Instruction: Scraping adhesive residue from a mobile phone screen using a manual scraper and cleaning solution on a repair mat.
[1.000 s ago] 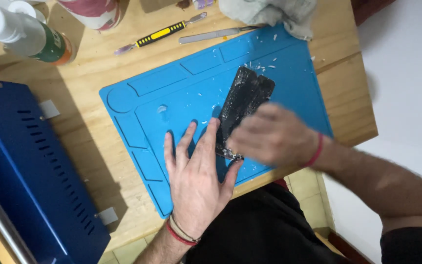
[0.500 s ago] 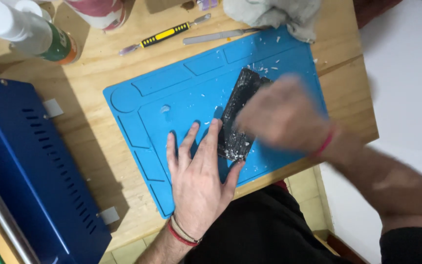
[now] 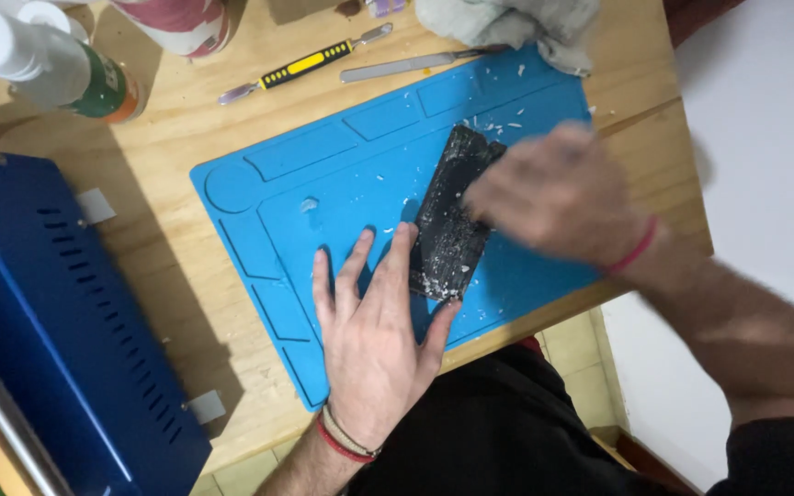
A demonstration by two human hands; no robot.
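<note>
Left hand (image 3: 371, 354) flat, fingers spread, index against black phone panel (image 3: 449, 230); right hand (image 3: 558, 195) blurred over panel's far end, finger state unclear.

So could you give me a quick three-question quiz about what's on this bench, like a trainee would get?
1. True or false: the left hand lies flat on the blue mat.
2. Where does the cracked black phone panel lie? A) on the blue metal box B) on the mat C) on the cloth
3. Which tool lies beside the yellow-handled screwdriver?

Key: 1 true. 2 B. 3 a flat metal spatula.
</note>
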